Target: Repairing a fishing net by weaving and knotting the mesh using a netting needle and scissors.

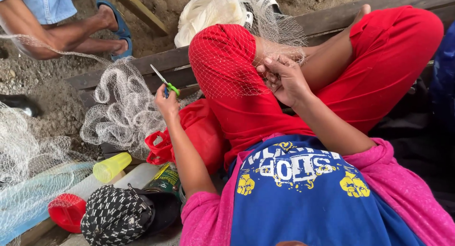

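White mesh fishing net (237,70) lies draped over the person's raised knee in red trousers (227,51), and more of it trails off in a loose bunch (123,108) across the wooden planks (156,63) to the left. The left hand (167,103) is closed around a small pair of green-handled scissors (165,81); their long axis runs on a slant, blades pointing up and to the left, away from the knee, handles down in the fist. The right hand (284,80) pinches a gathered fold of the net against the inner side of the knee, fingers curled together on the mesh. The two hands are apart, with the knee between them.

Low at the left lie a yellow cap on a clear tube (112,167), a round tin with a dark green and gold label (166,178) on its side, a red cap (67,210) and a black patterned hat (118,215). A red plastic bag (189,132) sits beside the thigh. Another person's arm and sandalled foot (116,25) show at the upper left.
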